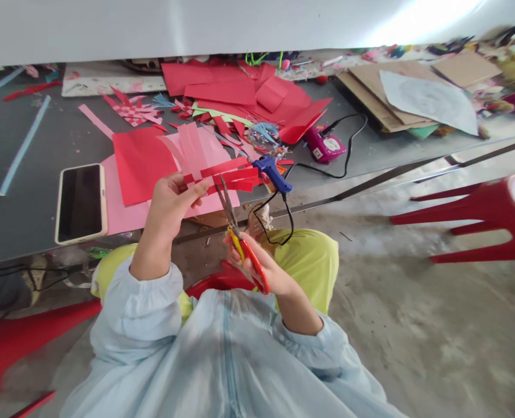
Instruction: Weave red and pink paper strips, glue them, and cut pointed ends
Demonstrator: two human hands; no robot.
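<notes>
My left hand pinches a woven piece of red and pink paper strips, held up over the table edge. My right hand grips scissors with red and yellow handles. Their blades point up at the red strips. A blue glue gun lies just behind the strips, its black cord hanging off the table. Red and pink paper sheets lie under my left hand.
A phone lies face up at the table's left. More red paper, a woven red-white piece, a magenta device and cardboard cover the far table. A red plastic chair stands at right.
</notes>
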